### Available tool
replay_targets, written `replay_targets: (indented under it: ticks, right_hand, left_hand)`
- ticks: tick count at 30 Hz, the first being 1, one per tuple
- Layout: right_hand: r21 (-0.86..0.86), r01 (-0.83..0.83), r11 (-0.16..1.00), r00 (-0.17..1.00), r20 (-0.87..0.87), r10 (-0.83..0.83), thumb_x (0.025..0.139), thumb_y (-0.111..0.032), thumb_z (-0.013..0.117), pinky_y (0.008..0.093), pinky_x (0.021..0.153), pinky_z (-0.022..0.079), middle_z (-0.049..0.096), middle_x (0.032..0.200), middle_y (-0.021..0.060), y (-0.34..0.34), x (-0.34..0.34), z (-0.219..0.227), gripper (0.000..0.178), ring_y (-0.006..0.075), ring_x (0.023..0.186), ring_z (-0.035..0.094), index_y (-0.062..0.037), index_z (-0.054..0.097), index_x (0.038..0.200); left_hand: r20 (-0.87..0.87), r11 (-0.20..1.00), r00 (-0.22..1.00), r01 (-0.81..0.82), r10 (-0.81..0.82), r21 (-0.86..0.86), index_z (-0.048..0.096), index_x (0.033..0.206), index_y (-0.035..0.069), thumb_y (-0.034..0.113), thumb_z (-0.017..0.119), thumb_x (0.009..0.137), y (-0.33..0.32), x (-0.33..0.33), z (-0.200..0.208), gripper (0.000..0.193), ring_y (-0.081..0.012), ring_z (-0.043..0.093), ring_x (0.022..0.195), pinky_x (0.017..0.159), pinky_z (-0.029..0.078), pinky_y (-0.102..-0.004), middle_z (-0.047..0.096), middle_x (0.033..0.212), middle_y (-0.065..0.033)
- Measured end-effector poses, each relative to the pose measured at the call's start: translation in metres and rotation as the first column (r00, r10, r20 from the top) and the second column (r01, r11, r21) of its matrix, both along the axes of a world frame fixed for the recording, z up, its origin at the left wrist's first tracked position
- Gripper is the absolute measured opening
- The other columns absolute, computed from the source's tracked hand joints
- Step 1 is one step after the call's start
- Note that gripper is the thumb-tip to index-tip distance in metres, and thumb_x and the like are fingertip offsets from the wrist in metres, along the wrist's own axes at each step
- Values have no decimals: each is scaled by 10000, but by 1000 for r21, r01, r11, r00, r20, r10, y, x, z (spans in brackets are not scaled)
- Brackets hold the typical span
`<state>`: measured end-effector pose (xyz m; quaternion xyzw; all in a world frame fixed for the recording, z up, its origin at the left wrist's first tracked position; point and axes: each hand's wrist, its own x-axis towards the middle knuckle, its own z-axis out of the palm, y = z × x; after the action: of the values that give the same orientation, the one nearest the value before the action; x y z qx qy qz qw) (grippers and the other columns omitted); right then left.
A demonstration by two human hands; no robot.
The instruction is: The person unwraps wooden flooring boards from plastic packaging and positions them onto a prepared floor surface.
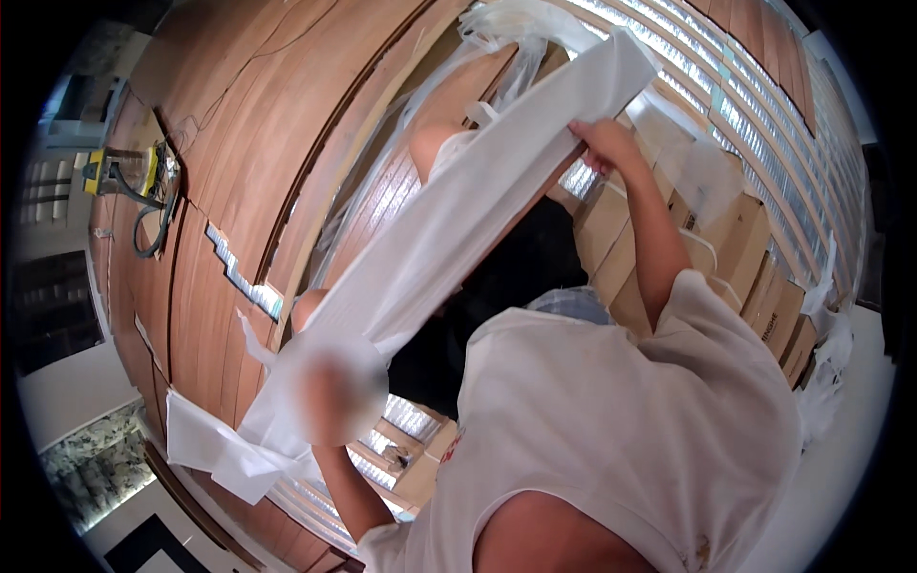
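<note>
A long floorboard wrapped in white foam sheet [449, 210] lies slantwise across my lap, from lower left to upper right. Its brown wood edge shows along the side nearer me. At the far right end, my right hand [609, 148] is closed on that edge, thumb on top of the foam. Toward the lower-left end, my left hand [334, 396] is at the wrapping, but a blur hides its fingers. A loose flap of the white sheet [244, 458] spreads out beyond it.
Laid wooden flooring [220, 143] covers the left side. Cardboard boxes [745, 239] stand on the right, beside battens over silver foil [764, 124]. Clear plastic wrap [501, 29] is heaped at the top. A yellow tool with a black hose [119, 172] sits far left.
</note>
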<state>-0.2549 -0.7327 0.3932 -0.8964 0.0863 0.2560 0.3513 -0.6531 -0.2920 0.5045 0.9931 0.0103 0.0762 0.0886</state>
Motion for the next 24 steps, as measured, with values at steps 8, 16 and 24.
replay_targets:
  ticks: [8, 16, 24]
  right_hand:
    - [803, 38, 595, 966, 123, -228, 955, -259, 611, 341, 767, 591, 716, 941, 119, 39, 70, -17, 298, 204, 832, 699, 25, 692, 995]
    - [799, -409, 441, 854, 505, -123, 986, -215, 594, 338, 972, 494, 680, 1096, 86, 123, 107, 79, 291, 175, 1051, 630, 22, 669, 1136]
    - [419, -584, 696, 568, 823, -18, 905, -99, 575, 392, 853, 522, 690, 933, 118, 184, -58, 55, 159, 299, 941, 656, -69, 706, 991]
  left_hand:
    - [-3, 994, 996, -85, 85, -70, 618, 911, -7, -43, 658, 839, -8, 8, 18, 90, -364, 586, 874, 754, 475, -421, 583, 874, -154]
    - [-135, 966, 977, -186, 164, -179, 668, 1055, 24, 64, 751, 806, -8, 1, 24, 265, -348, 596, 1027, 875, 505, -415, 586, 1131, -166]
    - [13, 986, 991, -137, 137, 99, 655, 1286, 161, 211, 833, 729, -37, 33, -7, 586, -370, 464, 1265, 1069, 375, -466, 480, 1460, -126]
